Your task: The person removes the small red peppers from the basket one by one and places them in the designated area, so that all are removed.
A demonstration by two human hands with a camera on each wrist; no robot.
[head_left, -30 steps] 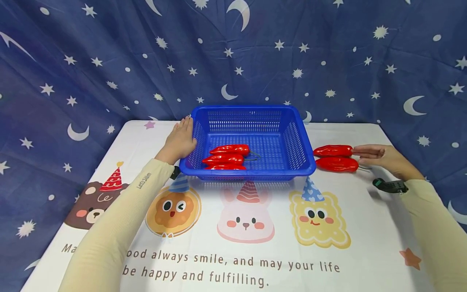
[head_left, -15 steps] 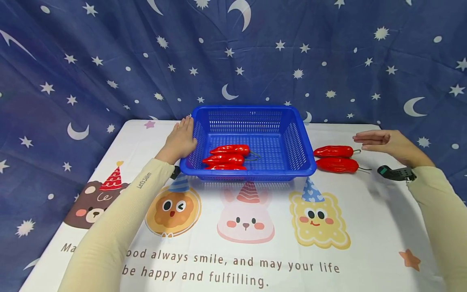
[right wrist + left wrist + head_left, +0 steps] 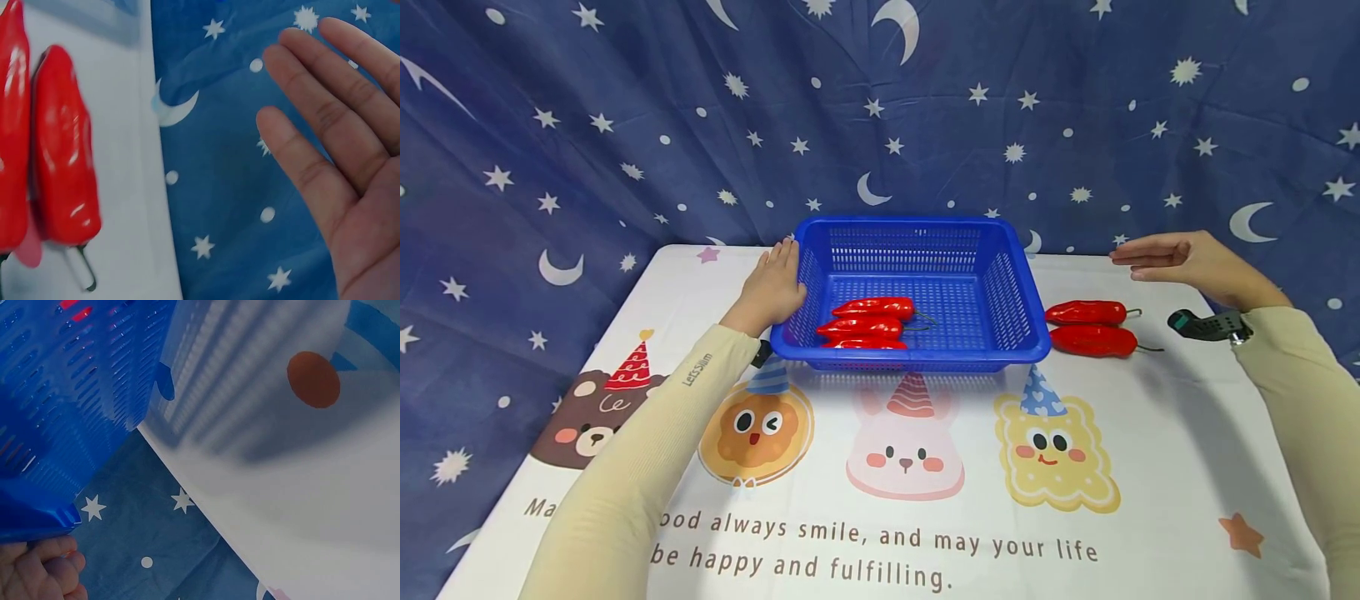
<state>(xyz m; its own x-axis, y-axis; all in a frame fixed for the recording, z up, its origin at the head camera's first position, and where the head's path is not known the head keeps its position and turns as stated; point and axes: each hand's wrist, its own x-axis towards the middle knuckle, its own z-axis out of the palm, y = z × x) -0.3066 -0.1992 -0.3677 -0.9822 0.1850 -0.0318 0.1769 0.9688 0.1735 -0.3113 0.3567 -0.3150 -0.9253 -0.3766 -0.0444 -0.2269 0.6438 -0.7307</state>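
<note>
In the head view, a blue plastic basket [image 3: 910,357] stands at the back of the table. Three red chili peppers [image 3: 865,327] lie inside it on the left, stems to the right. My left hand [image 3: 769,287] holds the basket's left rim; in the left wrist view its bent fingers [image 3: 44,569] meet the rim. My right hand [image 3: 1195,262] is raised over the table's back right, fingers extended and holding nothing. Below and left of it, two more red chili peppers [image 3: 1093,340] lie side by side next to the basket. The right wrist view shows the open palm [image 3: 375,206] apart from these peppers.
The table wears a white cloth [image 3: 985,533] printed with cartoon figures and lettering. Behind and beside it hangs a dark blue curtain [image 3: 955,100] with moons and stars. A black wrist camera strap [image 3: 1210,325] sits on the right wrist.
My right hand has moved away from the two peppers beside the basket and risen up and back over the table. Those peppers stay in place; the left hand and basket have not moved.
</note>
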